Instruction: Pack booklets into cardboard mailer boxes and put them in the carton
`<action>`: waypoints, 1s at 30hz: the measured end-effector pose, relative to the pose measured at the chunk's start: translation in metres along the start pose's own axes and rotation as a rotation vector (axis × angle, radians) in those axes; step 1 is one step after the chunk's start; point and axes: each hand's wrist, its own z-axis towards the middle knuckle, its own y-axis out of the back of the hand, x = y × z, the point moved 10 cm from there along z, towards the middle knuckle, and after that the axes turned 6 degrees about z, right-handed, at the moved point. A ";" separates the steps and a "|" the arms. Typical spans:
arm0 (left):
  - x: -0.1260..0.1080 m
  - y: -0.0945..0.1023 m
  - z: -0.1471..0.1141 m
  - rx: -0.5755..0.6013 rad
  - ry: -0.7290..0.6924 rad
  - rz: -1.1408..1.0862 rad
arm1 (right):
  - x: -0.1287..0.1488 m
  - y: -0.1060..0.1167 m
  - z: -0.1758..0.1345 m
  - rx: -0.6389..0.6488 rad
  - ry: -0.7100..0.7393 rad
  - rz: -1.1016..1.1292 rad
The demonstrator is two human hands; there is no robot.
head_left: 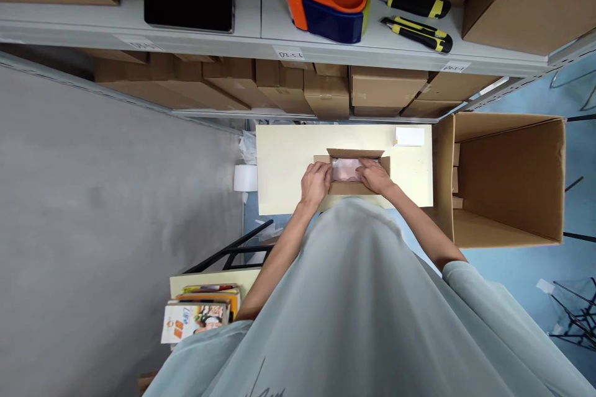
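A small open cardboard box (351, 188) lies on the pale table (284, 167) in front of me, its flaps folded outward. Inside it is a pale pink item (345, 169) that looks wrapped in clear plastic; its kind cannot be made out. My left hand (316, 183) is closed at the box's left end, fingers curled over the edge. From the right, my right hand (374, 176) reaches over the box with its fingers apart, the tips touching the pink item.
A white small box (410, 136) sits at the table's back right. To the right stands a large open carton (512, 173). Above, a shelf (261, 31) carries a phone (189, 9), a tape dispenser (328, 9) and utility knives (416, 34). Books (200, 319) lie at lower left.
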 end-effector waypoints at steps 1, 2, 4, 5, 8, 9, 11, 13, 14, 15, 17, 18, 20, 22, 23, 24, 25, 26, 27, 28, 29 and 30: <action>0.002 0.006 -0.005 -0.028 0.011 -0.020 | -0.002 0.009 -0.011 -0.064 0.001 0.032; 0.006 0.012 -0.009 -0.064 0.028 -0.034 | -0.006 0.020 -0.022 -0.147 -0.003 0.070; 0.017 0.024 -0.015 -0.152 0.084 -0.044 | -0.019 0.044 -0.049 -0.362 -0.044 0.156; 0.024 0.028 -0.017 -0.191 0.125 -0.045 | -0.028 0.054 -0.063 -0.472 -0.083 0.208; 0.045 0.025 -0.021 -0.219 0.252 -0.085 | -0.058 0.063 -0.098 -0.678 -0.231 0.424; 0.049 0.021 -0.021 -0.202 0.276 -0.115 | -0.065 0.059 -0.105 -0.692 -0.265 0.503; 0.050 0.014 -0.023 -0.166 0.284 -0.174 | -0.068 0.049 -0.110 -0.662 -0.283 0.618; 0.042 0.010 -0.027 -0.151 0.244 -0.217 | -0.061 0.041 -0.110 -0.598 -0.247 0.654; 0.035 0.009 -0.030 -0.149 0.210 -0.233 | -0.055 0.037 -0.109 -0.561 -0.220 0.652; 0.027 0.008 -0.032 -0.141 0.170 -0.249 | -0.050 0.034 -0.107 -0.517 -0.195 0.642; 0.010 0.000 -0.037 -0.084 0.074 -0.277 | -0.041 0.025 -0.102 -0.419 -0.157 0.591; 0.002 -0.007 -0.039 -0.035 0.025 -0.284 | -0.038 0.020 -0.100 -0.374 -0.151 0.545; -0.008 -0.022 -0.041 0.067 -0.051 -0.284 | -0.037 0.010 -0.097 -0.301 -0.155 0.432; -0.010 -0.033 -0.042 0.127 -0.084 -0.278 | -0.040 0.004 -0.095 -0.273 -0.154 0.340; -0.008 -0.035 -0.041 0.130 -0.084 -0.277 | -0.041 0.003 -0.094 -0.275 -0.145 0.317; -0.005 -0.035 -0.039 0.119 -0.074 -0.279 | -0.042 0.003 -0.094 -0.284 -0.131 0.311; -0.001 -0.035 -0.037 0.099 -0.058 -0.281 | -0.043 0.004 -0.093 -0.298 -0.115 0.316; 0.003 -0.033 -0.034 0.077 -0.038 -0.285 | -0.045 0.005 -0.091 -0.317 -0.104 0.326; 0.007 -0.032 -0.031 0.056 -0.016 -0.290 | -0.046 0.007 -0.090 -0.338 -0.101 0.335; 0.011 -0.030 -0.027 0.037 0.005 -0.292 | -0.049 0.009 -0.088 -0.362 -0.109 0.340; 0.014 -0.029 -0.022 0.020 0.025 -0.290 | -0.052 0.012 -0.085 -0.388 -0.129 0.337; 0.017 -0.028 -0.018 0.002 0.042 -0.281 | -0.056 0.015 -0.082 -0.416 -0.160 0.328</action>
